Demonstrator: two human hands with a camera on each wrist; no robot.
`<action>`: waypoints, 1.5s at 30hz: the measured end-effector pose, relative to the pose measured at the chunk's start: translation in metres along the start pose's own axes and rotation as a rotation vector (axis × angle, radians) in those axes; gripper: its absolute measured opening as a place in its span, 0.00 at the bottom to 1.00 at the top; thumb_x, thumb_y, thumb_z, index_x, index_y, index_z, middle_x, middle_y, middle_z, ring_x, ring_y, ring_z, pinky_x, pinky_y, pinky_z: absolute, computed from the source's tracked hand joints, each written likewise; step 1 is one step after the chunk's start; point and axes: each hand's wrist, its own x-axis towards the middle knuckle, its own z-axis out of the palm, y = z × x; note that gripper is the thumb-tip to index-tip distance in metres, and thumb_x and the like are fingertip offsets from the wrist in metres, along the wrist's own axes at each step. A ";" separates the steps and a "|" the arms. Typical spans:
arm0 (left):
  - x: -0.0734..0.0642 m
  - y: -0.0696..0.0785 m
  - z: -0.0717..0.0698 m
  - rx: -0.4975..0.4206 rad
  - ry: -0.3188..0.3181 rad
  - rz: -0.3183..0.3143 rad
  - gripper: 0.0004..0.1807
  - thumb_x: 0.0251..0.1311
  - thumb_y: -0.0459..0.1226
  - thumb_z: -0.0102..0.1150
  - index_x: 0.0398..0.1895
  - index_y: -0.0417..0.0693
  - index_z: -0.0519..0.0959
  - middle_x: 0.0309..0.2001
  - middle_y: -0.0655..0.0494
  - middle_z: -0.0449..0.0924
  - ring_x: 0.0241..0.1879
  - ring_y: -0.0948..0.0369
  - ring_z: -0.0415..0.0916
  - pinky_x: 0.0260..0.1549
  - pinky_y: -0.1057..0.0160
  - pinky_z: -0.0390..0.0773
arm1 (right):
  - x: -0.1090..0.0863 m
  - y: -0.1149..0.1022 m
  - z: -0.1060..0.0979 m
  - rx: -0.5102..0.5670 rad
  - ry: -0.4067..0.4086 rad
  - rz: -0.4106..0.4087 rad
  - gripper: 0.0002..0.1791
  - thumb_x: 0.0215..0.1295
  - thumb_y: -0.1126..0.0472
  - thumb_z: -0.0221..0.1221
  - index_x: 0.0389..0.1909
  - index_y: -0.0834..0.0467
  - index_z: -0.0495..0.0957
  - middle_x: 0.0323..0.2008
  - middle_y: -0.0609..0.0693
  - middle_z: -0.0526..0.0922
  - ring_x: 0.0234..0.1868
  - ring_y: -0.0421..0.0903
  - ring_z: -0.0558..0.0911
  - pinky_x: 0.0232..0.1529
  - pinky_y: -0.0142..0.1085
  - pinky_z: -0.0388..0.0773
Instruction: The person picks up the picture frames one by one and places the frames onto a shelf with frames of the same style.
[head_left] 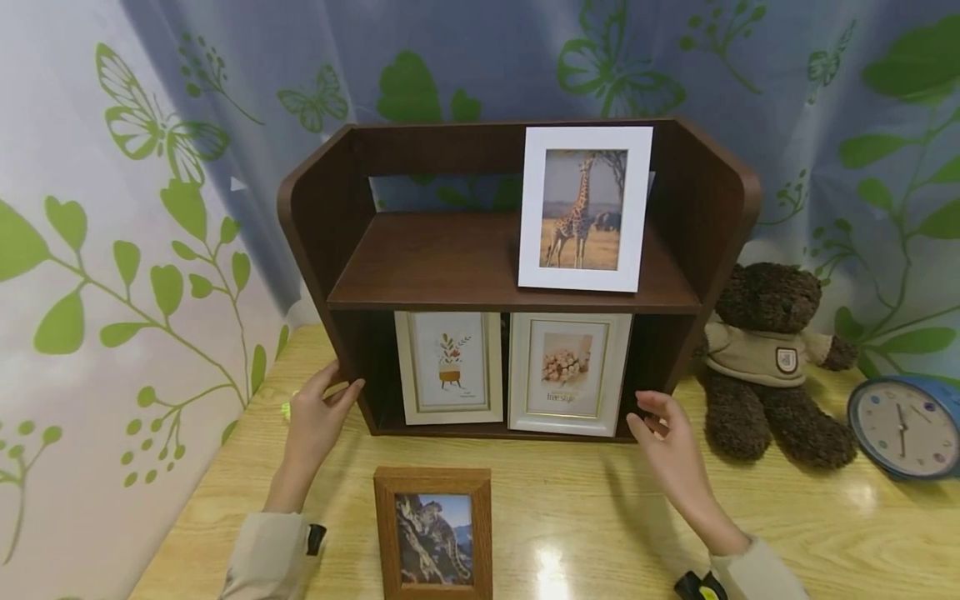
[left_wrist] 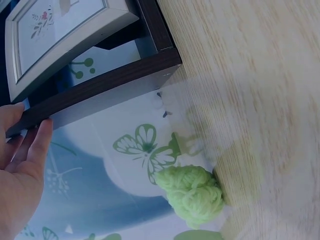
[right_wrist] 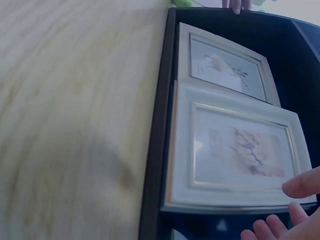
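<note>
Shelf of dark brown wood (head_left: 431,258) stands on a yellow wood-grain table (head_left: 600,517). Left hand (head_left: 317,417) pinches its left panel (head_left: 330,217) between thumb and fingers. Right hand (head_left: 671,446) holds nothing, thumb spread from fingers, beside the right panel (head_left: 708,217); contact cannot be confirmed. Two rectangular cream frames (head_left: 570,367) stand inside, below; rectangular white giraffe frame (head_left: 585,208) above, right; rectangular brown wooden frame (head_left: 433,533) in front.

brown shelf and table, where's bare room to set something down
Free: the upper board between left wall and giraffe frame; the tabletop in front of the shelf, right of the wooden frame. Crowded: the lower compartment, with two cream frames side by side, and the tabletop's right, with teddy bear and clock.
</note>
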 end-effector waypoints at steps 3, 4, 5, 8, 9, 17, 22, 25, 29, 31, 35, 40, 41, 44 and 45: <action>0.000 0.001 0.001 -0.003 -0.006 -0.007 0.19 0.57 0.23 0.60 0.53 0.28 0.75 0.45 0.32 0.78 0.46 0.41 0.78 0.42 0.67 0.81 | -0.001 -0.001 -0.006 -0.038 0.053 -0.030 0.18 0.71 0.62 0.52 0.56 0.68 0.69 0.54 0.62 0.73 0.51 0.36 0.72 0.49 0.16 0.69; -0.001 0.001 0.001 -0.002 -0.004 -0.006 0.19 0.57 0.23 0.60 0.53 0.28 0.75 0.45 0.32 0.78 0.46 0.41 0.78 0.42 0.67 0.81 | -0.001 -0.001 -0.008 -0.047 0.074 -0.039 0.17 0.71 0.62 0.53 0.54 0.68 0.70 0.52 0.62 0.74 0.48 0.31 0.72 0.47 0.13 0.68; -0.001 0.001 0.001 -0.001 -0.001 -0.005 0.19 0.57 0.23 0.60 0.53 0.28 0.75 0.45 0.32 0.78 0.46 0.41 0.78 0.42 0.66 0.81 | 0.000 -0.001 -0.010 -0.059 0.096 -0.049 0.16 0.71 0.62 0.53 0.53 0.67 0.71 0.51 0.62 0.76 0.46 0.27 0.71 0.46 0.11 0.67; -0.001 0.000 0.001 0.004 0.006 0.009 0.19 0.56 0.22 0.60 0.52 0.27 0.75 0.45 0.32 0.78 0.46 0.41 0.78 0.42 0.64 0.81 | 0.002 -0.002 -0.015 -0.073 0.164 -0.068 0.13 0.70 0.63 0.54 0.50 0.67 0.73 0.47 0.58 0.78 0.41 0.22 0.71 0.44 0.12 0.69; 0.000 0.000 0.001 0.005 0.009 0.012 0.19 0.56 0.22 0.60 0.52 0.27 0.75 0.45 0.32 0.78 0.45 0.40 0.78 0.41 0.63 0.81 | 0.003 -0.002 -0.018 -0.075 0.184 -0.072 0.13 0.69 0.62 0.55 0.49 0.67 0.74 0.46 0.56 0.78 0.41 0.21 0.71 0.44 0.13 0.69; -0.001 -0.001 0.001 0.006 0.015 0.018 0.18 0.56 0.22 0.60 0.52 0.27 0.75 0.44 0.32 0.78 0.46 0.43 0.78 0.41 0.74 0.80 | 0.015 -0.003 -0.034 -0.034 0.292 -0.052 0.14 0.67 0.62 0.58 0.48 0.66 0.73 0.36 0.28 0.73 0.38 0.23 0.73 0.41 0.14 0.70; -0.006 -0.003 -0.001 0.013 0.022 0.011 0.19 0.55 0.22 0.61 0.52 0.28 0.75 0.44 0.33 0.79 0.45 0.44 0.78 0.40 0.86 0.74 | 0.021 0.000 -0.042 -0.061 0.274 -0.066 0.18 0.66 0.60 0.59 0.53 0.65 0.72 0.39 0.30 0.73 0.39 0.23 0.73 0.40 0.13 0.71; -0.009 -0.003 -0.002 0.031 0.027 0.027 0.20 0.55 0.21 0.61 0.52 0.27 0.75 0.42 0.34 0.79 0.43 0.43 0.79 0.39 0.87 0.73 | 0.023 0.003 -0.044 -0.066 0.234 -0.069 0.22 0.66 0.58 0.59 0.57 0.63 0.70 0.42 0.31 0.72 0.41 0.23 0.73 0.41 0.13 0.71; -0.015 -0.001 -0.005 0.058 0.054 0.073 0.22 0.52 0.19 0.62 0.53 0.25 0.74 0.41 0.34 0.80 0.39 0.45 0.80 0.38 0.85 0.75 | 0.026 0.006 -0.043 -0.052 0.194 -0.072 0.25 0.66 0.57 0.60 0.61 0.63 0.68 0.43 0.30 0.72 0.44 0.22 0.73 0.42 0.12 0.72; -0.019 0.001 -0.008 0.074 0.065 0.091 0.22 0.50 0.18 0.62 0.52 0.25 0.75 0.40 0.36 0.81 0.38 0.52 0.80 0.38 0.84 0.76 | 0.027 0.007 -0.042 -0.057 0.180 -0.078 0.26 0.66 0.57 0.59 0.61 0.64 0.67 0.45 0.33 0.72 0.45 0.22 0.72 0.43 0.12 0.72; -0.029 0.009 -0.014 0.092 0.037 0.091 0.21 0.51 0.19 0.62 0.52 0.26 0.75 0.40 0.37 0.82 0.40 0.71 0.76 0.38 0.84 0.76 | 0.029 0.011 -0.040 -0.085 0.175 -0.083 0.28 0.66 0.55 0.59 0.63 0.64 0.67 0.48 0.43 0.74 0.45 0.20 0.71 0.44 0.11 0.70; -0.045 0.023 -0.022 0.041 -0.066 0.008 0.17 0.59 0.24 0.58 0.52 0.28 0.76 0.44 0.37 0.81 0.43 0.84 0.70 0.39 0.84 0.75 | 0.031 0.013 -0.039 -0.100 0.190 -0.087 0.27 0.66 0.55 0.60 0.62 0.63 0.69 0.48 0.46 0.75 0.44 0.19 0.70 0.44 0.11 0.70; -0.048 0.026 -0.023 0.035 -0.082 -0.014 0.15 0.61 0.25 0.57 0.51 0.29 0.77 0.44 0.38 0.82 0.43 0.84 0.70 0.39 0.84 0.76 | 0.032 0.013 -0.039 -0.100 0.192 -0.088 0.26 0.66 0.55 0.60 0.61 0.63 0.69 0.48 0.44 0.75 0.44 0.19 0.70 0.44 0.11 0.71; -0.060 0.033 -0.027 0.042 -0.124 -0.075 0.12 0.64 0.29 0.56 0.49 0.33 0.80 0.44 0.42 0.83 0.43 0.80 0.73 0.39 0.81 0.77 | 0.033 0.013 -0.039 -0.098 0.202 -0.097 0.25 0.66 0.55 0.60 0.60 0.62 0.71 0.47 0.41 0.74 0.45 0.19 0.70 0.44 0.12 0.71; -0.064 0.036 -0.027 0.053 -0.142 -0.100 0.12 0.65 0.31 0.56 0.48 0.35 0.80 0.44 0.44 0.84 0.42 0.79 0.74 0.39 0.79 0.79 | 0.034 0.014 -0.040 -0.093 0.205 -0.099 0.25 0.66 0.55 0.60 0.60 0.62 0.71 0.46 0.40 0.74 0.45 0.19 0.70 0.44 0.12 0.71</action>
